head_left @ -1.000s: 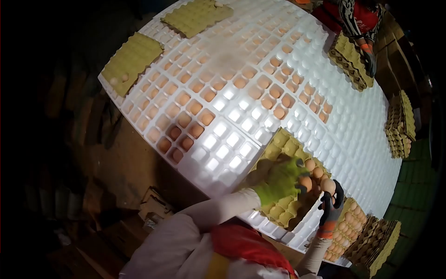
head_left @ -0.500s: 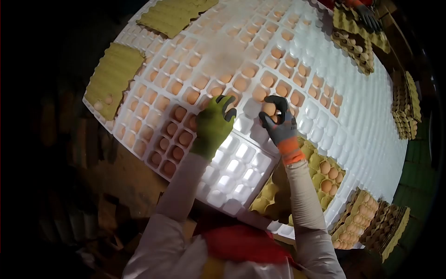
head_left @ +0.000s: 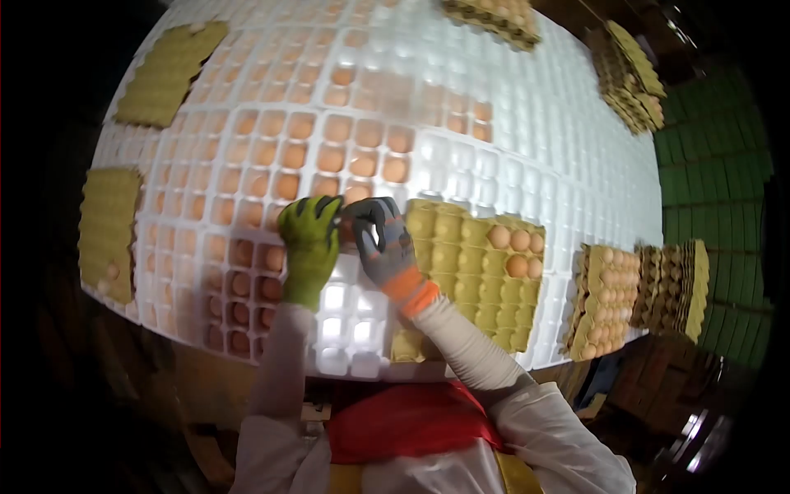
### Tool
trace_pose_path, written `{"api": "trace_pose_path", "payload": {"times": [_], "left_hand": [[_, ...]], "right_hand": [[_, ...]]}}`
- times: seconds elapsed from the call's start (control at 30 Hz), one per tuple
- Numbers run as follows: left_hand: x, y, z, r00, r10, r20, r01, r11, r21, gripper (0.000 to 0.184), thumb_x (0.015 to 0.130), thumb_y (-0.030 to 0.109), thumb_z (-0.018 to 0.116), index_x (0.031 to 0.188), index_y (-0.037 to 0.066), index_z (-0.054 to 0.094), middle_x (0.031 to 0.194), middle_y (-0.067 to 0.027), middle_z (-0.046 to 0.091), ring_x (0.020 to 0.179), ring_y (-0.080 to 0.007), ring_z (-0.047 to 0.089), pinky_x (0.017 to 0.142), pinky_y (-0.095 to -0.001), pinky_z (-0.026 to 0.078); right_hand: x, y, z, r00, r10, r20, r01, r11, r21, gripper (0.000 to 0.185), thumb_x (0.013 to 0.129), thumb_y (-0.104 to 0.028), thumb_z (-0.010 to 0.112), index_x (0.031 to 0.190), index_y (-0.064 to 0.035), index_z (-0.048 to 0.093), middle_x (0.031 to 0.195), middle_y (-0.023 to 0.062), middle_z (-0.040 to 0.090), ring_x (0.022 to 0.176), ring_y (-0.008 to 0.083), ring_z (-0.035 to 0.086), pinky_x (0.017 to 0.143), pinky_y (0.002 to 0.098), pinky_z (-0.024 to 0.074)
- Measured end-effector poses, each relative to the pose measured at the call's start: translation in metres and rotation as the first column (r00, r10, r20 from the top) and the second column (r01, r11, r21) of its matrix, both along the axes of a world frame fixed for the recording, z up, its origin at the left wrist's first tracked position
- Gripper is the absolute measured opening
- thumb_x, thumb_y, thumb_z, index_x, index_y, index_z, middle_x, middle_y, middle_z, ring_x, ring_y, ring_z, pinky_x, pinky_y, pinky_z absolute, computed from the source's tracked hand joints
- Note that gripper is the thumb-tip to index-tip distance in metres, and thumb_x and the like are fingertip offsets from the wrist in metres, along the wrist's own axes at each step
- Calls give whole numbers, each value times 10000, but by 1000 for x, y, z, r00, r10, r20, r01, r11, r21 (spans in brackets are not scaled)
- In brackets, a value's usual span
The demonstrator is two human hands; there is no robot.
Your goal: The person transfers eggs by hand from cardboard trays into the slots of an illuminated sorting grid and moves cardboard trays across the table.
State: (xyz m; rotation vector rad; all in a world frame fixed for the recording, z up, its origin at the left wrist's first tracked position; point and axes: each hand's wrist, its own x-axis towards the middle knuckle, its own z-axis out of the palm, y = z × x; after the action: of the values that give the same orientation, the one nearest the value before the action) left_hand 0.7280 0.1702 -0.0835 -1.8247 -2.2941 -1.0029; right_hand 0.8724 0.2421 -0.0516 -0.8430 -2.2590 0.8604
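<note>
My left hand (head_left: 310, 249), in a green glove with dark fingertips, curls over the cells of a white moulded egg tray (head_left: 332, 362). Its fingers are bent, and what lies inside them is hidden. Close beside it, my right hand (head_left: 385, 251), in a grey and orange glove, has its thumb and fingers curved round an egg (head_left: 348, 229), mostly covered by the fingertips. Brown eggs (head_left: 395, 170) sit singly in the cells just beyond both hands. To the right lies a yellowish pulp egg tray (head_left: 448, 284), with several eggs (head_left: 520, 240) at its upper right corner.
White trays cover the table, many cells holding eggs. Pulp trays (head_left: 169, 74) lie on the left edge, another (head_left: 111, 235) nearer. Stacked trays with eggs (head_left: 609, 300) stand at the right, more stacks (head_left: 629, 78) at the far right corner. Green slats (head_left: 716, 206) run along the right.
The view has turned and shifted rightward. My hands have come closer together, and my right hand has swung left with its egg, over the white cells beside my left hand.
</note>
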Motion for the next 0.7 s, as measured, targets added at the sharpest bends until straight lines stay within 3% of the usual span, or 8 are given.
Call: {"api": "trace_pose_path", "payload": {"times": [0.13,0.2,0.27,0.4,0.5,0.57,0.6,0.7], "left_hand": [[15,-6,15,999,49,4,-49,995,90,336,900,55,577,1225,46,659,1195,-131,658,1059,-341,618,981,-458,457],[43,5,33,962,4,273,-31,995,97,347,860,39,619,1197,84,685,1194,-115,666,1108,-327,601,978,-440,464],[85,25,58,890,-117,442,90,993,81,347,851,50,663,1192,105,703,1201,-109,676,1110,-324,614,949,-415,498],[187,84,87,904,-390,176,398,917,-14,535,826,145,759,1344,119,628,1186,-108,679,1040,-322,633,888,-428,518],[218,109,80,903,-428,43,430,893,-133,582,807,135,788,1361,95,617,1184,-106,679,1021,-331,627,884,-431,520],[216,114,64,877,-464,-126,454,885,-104,605,815,170,779,1383,83,589,1153,-94,673,980,-301,642,841,-412,526],[216,112,64,902,-432,-14,431,902,-39,600,824,174,776,1380,63,582,1148,-107,671,983,-288,642,838,-391,530],[227,91,83,757,-186,627,287,956,-63,499,869,178,744,1306,-6,591,1138,-125,657,990,-209,644,826,-300,539]], "right_hand": [[115,12,73,980,-116,-159,100,989,-106,362,820,-34,646,1181,-39,631,1169,165,606,1039,371,606,892,401,502],[197,23,75,950,-311,35,311,925,-218,439,792,-57,694,1226,-60,633,1197,151,615,1038,368,618,899,394,509],[276,41,65,865,-386,320,362,923,135,471,777,-109,744,1236,-92,643,1182,140,614,1022,364,611,896,415,511],[315,64,48,733,-275,622,188,961,203,533,713,-211,825,1205,-140,635,1085,120,597,961,346,560,807,449,481],[337,66,26,884,-311,350,296,950,95,504,777,-122,814,1250,-126,639,1095,95,622,960,278,651,841,384,532],[355,61,16,943,-326,-65,278,882,-381,491,814,-77,815,1261,-71,612,1164,55,617,1054,186,653,855,311,569],[369,59,7,889,-406,-211,185,741,-645,566,813,-71,816,1318,-40,565,1288,75,591,1086,197,647,899,333,578],[360,77,22,868,-417,-271,174,765,-621,673,790,-122,826,1383,-44,519,1259,95,602,1113,181,615,941,316,531]]}}
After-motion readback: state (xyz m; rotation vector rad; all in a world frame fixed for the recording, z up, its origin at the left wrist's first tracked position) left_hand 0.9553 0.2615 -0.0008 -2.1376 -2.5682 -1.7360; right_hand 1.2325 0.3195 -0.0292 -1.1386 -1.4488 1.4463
